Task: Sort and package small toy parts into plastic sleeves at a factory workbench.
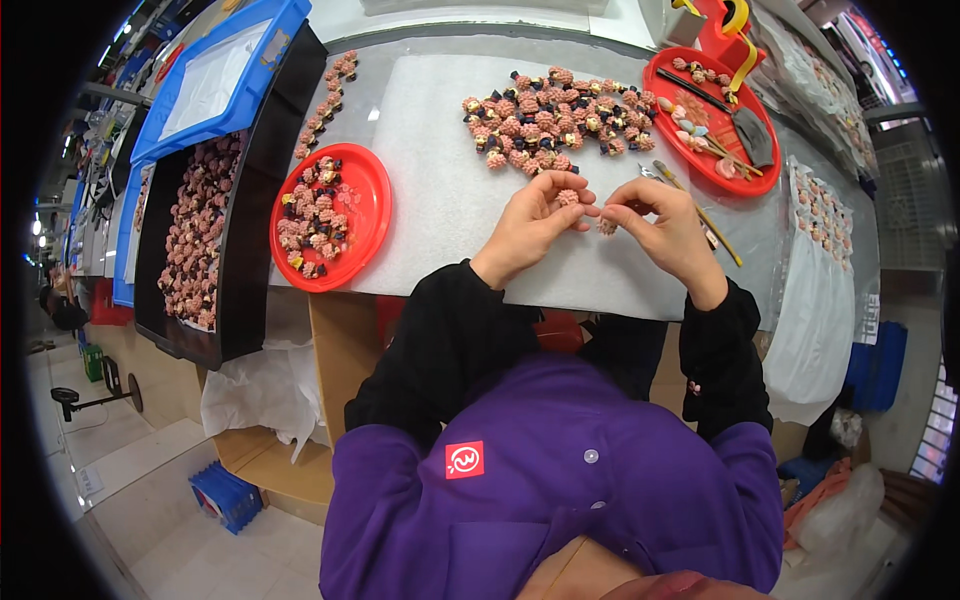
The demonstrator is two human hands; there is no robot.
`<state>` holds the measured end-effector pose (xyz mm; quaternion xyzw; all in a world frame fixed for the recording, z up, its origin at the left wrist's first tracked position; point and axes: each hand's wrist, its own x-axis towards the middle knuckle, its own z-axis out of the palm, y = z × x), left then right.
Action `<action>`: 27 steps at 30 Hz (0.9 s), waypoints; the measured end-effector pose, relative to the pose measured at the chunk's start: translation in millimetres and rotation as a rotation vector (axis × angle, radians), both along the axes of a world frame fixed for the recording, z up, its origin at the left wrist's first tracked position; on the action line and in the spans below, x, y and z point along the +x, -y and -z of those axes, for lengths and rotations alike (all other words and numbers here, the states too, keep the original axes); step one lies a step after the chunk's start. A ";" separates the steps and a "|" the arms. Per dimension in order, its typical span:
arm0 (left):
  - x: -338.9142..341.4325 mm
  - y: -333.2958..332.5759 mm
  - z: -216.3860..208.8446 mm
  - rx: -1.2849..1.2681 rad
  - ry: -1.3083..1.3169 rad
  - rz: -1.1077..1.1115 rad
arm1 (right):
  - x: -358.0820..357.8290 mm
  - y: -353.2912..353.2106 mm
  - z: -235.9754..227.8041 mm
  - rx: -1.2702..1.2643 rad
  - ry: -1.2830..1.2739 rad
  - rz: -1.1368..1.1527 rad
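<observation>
My left hand (528, 222) is closed, its fingertips round a small pink knobbly figurine (568, 197). Close beside it, my right hand (655, 228) pinches a second small pink knobbly piece (606, 227) between thumb and forefinger. The fingertips of both hands nearly meet over the pale sheet (430, 190) on the table. Just beyond them lies a loose pile of similar pink figurines (545, 115), with dark and pale yellow parts. The fingers partly hide both held pieces.
A red plate (380, 205) with figurines stands at the left, by a black crate (255, 190) full of them. Far right, a red tray (765, 185) holds sticks, a grey cloth and small parts. A brush (722, 238) lies right of my right hand. Bagged figurines (822, 225) hang over the right edge.
</observation>
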<state>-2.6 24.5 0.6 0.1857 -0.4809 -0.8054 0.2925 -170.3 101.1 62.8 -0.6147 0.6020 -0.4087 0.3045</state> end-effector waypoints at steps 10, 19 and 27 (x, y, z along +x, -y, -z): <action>-4.2 1.8 -5.2 0.068 0.052 0.009 | 7.4 3.0 19.9 -0.115 -0.082 0.004; -3.5 -6.8 -14.8 -0.068 0.080 0.230 | 16.8 -29.7 7.3 -0.279 -0.539 0.001; -1.9 -6.9 -22.5 -0.039 0.044 0.131 | -152.3 -87.8 -51.9 -0.196 -0.553 0.325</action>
